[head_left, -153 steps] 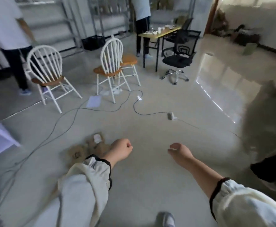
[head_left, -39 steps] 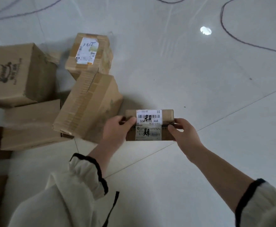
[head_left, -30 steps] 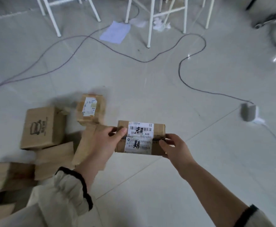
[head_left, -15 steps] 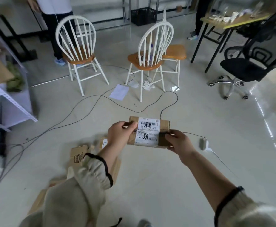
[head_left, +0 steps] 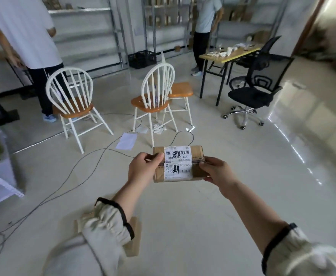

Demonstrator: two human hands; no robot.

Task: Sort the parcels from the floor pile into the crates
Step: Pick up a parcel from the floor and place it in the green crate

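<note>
Small brown cardboard parcel with white barcode label (head_left: 178,163) held up at chest height above the pale floor — left hand (head_left: 143,170) and right hand (head_left: 215,172) pinching its short ends, thumbs on top. Probably light and stiff, tape maybe slick — best gripped by the ends, clear of the label

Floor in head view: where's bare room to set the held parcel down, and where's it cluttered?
Free: glossy floor right of the parcel, below the office chair; also the patch between both forearms. Crowded: cables, a paper sheet and white chairs to the left and ahead; cardboard box under the left sleeve.
</note>
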